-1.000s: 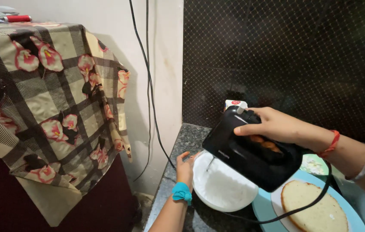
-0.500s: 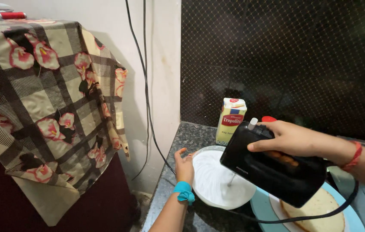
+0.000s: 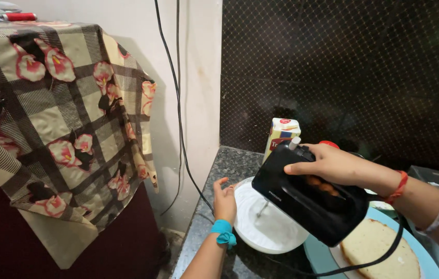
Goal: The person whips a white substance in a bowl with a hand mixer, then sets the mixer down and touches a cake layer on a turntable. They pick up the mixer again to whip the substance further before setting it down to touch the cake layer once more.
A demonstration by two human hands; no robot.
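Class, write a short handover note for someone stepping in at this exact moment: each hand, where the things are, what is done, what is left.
Right hand: grips the black hand mixer by its handle, beaters down in the bowl.
Left hand: steadies the bowl at its left rim.
Things: the white bowl holds white cream, on the granite counter. Carton stands behind the mixer. Sponge cake lies on a blue plate to the right. The mixer's cord runs across the plate.
Done: cream is in the bowl, beaters are in it.
Left: the cake is bare, no cream on it yet.
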